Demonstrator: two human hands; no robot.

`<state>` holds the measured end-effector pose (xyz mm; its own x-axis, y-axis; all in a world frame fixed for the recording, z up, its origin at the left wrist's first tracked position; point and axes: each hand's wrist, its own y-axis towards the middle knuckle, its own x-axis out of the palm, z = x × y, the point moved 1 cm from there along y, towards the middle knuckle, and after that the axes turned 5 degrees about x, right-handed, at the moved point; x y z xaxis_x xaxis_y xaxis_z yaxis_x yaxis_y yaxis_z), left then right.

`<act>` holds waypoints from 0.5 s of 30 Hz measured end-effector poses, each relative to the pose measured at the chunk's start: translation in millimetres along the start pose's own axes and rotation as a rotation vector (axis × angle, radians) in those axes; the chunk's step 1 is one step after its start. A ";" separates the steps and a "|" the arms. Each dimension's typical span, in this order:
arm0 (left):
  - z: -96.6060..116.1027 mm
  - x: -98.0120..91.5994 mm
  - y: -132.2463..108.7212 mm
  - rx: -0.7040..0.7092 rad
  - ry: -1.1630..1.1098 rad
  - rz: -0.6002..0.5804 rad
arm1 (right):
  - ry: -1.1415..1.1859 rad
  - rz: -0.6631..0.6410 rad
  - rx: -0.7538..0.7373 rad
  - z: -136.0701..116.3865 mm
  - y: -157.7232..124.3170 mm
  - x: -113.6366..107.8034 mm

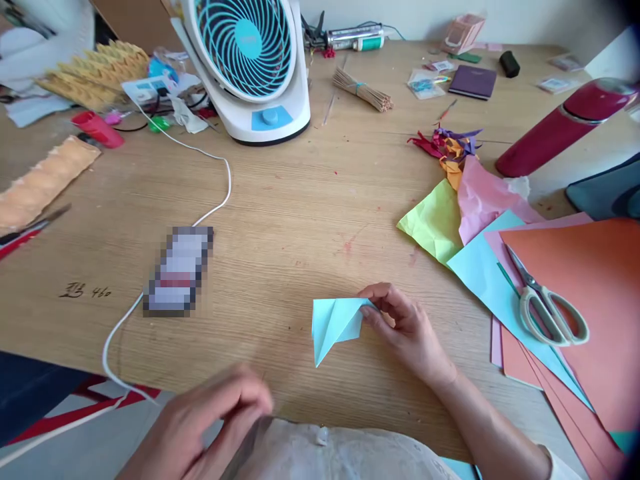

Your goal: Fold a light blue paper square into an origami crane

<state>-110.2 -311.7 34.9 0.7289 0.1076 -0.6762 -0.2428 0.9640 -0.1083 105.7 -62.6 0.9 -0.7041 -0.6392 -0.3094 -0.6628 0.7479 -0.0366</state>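
A light-blue sheet of folded paper (336,321), creased into pointed flaps, is held slightly above the wooden table. My right hand (403,327) pinches its upper right corner between thumb and fingers. Low in the picture, at the table's front edge, my left hand (215,413) is apart from the paper. Its fingers are curled, with thumb and forefinger drawn together, somewhat blurred, and nothing shows between them.
Scissors (545,300) lie on stacked coloured paper (590,267) at right, beside crumpled green paper (434,223) and small folded paper pieces (453,148). A phone (177,270) with a white cable lies left. A fan (247,67), a stick bundle (363,89) and a red flask (555,130) stand or lie farther back.
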 end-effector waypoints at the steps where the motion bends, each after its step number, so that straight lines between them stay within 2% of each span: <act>1: 19.2 -2.5 31.9 0.025 -0.020 -0.012 | -0.032 -0.011 -0.043 -2.3 -0.7 0.4; 3: 53.0 -3.9 95.9 0.151 -0.052 0.169 | -0.102 -0.028 -0.125 -6.3 -2.1 0.2; 4: 64.9 -0.1 124.6 0.208 -0.101 0.135 | -0.128 -0.032 -0.156 -7.4 -2.6 -0.4; 5: 72.6 6.8 149.4 0.230 -0.191 0.001 | -0.143 -0.031 -0.176 -7.9 -3.0 -1.2; 7: 76.6 25.8 184.4 0.195 -0.385 -0.376 | -0.136 0.002 -0.175 -6.3 -3.1 -3.9; 8: 74.4 34.9 195.7 0.166 -0.417 -0.456 | -0.115 0.035 -0.154 -4.4 -2.5 -5.6; 11: 62.0 56.6 213.7 0.147 -0.471 -0.480 | 0.003 0.145 -0.018 3.4 1.3 -10.9; 13: 54.7 65.2 219.0 0.147 -0.557 -0.463 | 0.104 0.168 0.067 7.7 4.6 -13.1; 15: 49.3 69.4 222.2 0.130 -0.643 -0.388 | 0.125 0.126 0.140 9.8 7.3 -12.9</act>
<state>-81.9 -78.0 -0.2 0.9856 -0.1628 -0.0456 0.1552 0.9782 -0.1382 112.5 -47.1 -4.7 -0.8107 -0.5502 -0.2003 -0.5323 0.8350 -0.1394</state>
